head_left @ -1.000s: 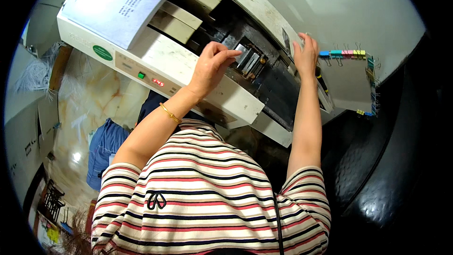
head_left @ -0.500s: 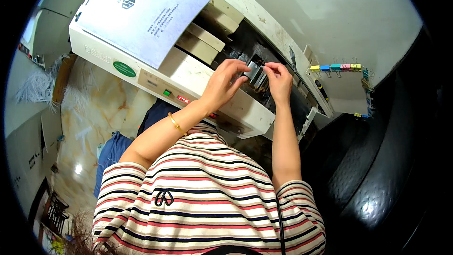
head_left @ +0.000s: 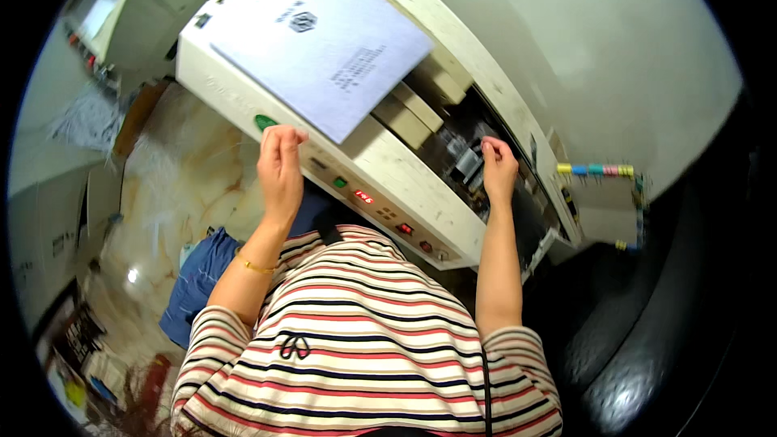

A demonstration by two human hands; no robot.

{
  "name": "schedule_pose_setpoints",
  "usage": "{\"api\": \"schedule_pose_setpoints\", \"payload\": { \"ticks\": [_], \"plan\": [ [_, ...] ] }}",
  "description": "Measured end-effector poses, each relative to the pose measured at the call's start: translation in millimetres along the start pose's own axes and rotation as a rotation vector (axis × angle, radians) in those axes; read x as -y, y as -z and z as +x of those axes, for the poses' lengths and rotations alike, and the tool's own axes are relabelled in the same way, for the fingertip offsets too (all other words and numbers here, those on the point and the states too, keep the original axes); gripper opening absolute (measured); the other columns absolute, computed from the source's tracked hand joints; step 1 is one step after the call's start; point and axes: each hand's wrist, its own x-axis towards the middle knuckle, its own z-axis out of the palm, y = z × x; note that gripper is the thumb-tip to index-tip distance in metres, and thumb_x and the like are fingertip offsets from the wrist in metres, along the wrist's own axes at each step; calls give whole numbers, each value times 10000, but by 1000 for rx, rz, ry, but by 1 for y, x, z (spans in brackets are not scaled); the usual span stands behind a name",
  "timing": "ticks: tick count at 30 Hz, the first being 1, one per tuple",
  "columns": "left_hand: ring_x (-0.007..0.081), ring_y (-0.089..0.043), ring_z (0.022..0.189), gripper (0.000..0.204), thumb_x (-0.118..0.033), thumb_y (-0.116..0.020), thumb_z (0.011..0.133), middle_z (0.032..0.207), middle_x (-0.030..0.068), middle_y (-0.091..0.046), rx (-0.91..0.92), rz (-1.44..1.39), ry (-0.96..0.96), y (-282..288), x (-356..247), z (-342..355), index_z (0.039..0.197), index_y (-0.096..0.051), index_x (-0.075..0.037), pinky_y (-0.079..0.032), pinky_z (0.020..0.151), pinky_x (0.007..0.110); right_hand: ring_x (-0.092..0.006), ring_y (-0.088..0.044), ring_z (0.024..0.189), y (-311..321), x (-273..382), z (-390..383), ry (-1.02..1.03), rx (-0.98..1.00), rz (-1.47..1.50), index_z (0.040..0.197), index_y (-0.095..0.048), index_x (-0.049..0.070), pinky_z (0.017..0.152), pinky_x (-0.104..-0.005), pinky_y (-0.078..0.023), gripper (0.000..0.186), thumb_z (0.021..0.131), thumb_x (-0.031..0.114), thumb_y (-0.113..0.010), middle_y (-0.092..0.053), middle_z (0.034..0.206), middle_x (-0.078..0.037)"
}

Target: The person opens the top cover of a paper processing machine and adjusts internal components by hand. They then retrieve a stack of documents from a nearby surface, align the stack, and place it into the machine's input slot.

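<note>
A cream desktop binding machine (head_left: 437, 218) with a green button and red display fills the upper middle. A printed pale sheet (head_left: 324, 48) lies over its left top. My left hand (head_left: 281, 170) is at the machine's front left, fingers bent and closed; I cannot tell what, if anything, is in them. My right hand (head_left: 499, 170) is at the dark open bay, beside a metal mechanism (head_left: 467, 163), fingertips closed on something too small or hidden to make out.
A board with coloured binder clips (head_left: 599, 198) is at the machine's right end. A blue bundle (head_left: 194, 279) lies on the marble floor (head_left: 154, 218). Paper shreds (head_left: 89, 117) are at upper left, and a dark padded surface (head_left: 615, 372) is at lower right.
My left hand has moved left, away from the mechanism to the front edge. My right hand first moved in to the mechanism and remains there. The view has shifted, the machine appearing further right.
</note>
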Motion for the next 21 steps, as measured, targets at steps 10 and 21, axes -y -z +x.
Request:
{"api": "schedule_pose_setpoints", "payload": {
  "ticks": [10, 21],
  "plan": [
    [150, -558, 1020, 499, -244, -533, 961, 1163, 116, -529, -104, -402, 545, -19, 5, -11, 1315, -372, 69, -467, 887, 287, -187, -588, 906, -70, 158, 15, -298, 486, 754, 1272, -408, -42, 706, -297, -503, 495, 921, 246, -606, -557, 1151, -165],
    [88, -510, 902, 387, -187, -544, 946, 1030, 34, -528, -230, -413, 513, -26, 10, -28, 1268, -446, 4, -453, 828, 241, -94, -499, 568, -118, 155, 58, -823, 449, 914, 1008, -577, 126, 400, -195, -352, 204, 857, 192, -696, -551, 858, -8]
  ]
}}
